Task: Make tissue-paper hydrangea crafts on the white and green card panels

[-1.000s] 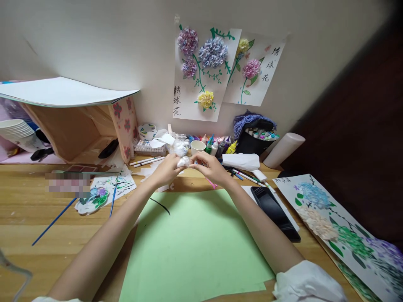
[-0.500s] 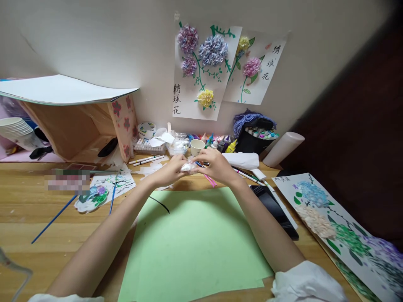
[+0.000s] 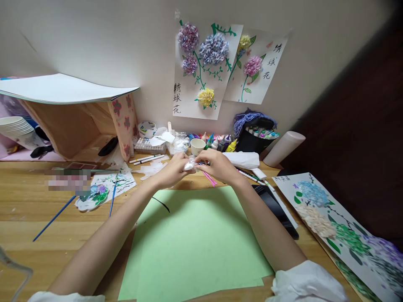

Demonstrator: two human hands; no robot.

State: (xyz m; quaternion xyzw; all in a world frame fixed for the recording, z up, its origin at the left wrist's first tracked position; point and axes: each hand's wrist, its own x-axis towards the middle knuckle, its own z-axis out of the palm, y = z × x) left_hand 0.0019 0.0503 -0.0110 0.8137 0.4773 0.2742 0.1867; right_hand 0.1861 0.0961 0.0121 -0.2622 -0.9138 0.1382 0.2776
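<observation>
Though small, white wad point(image 3: 189, 166); hands point(image 3: 174, 171) point(image 3: 217, 165) either side

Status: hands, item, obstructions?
Left hand, right hand: both on small crumpled white bundle. Bundle beyond pale-green paper sheet. White paper cup behind; no blockage visible.

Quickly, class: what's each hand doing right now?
Left hand: closed, holding a white lump.
Right hand: closed, pinching the clear plastic at the lump.
</observation>
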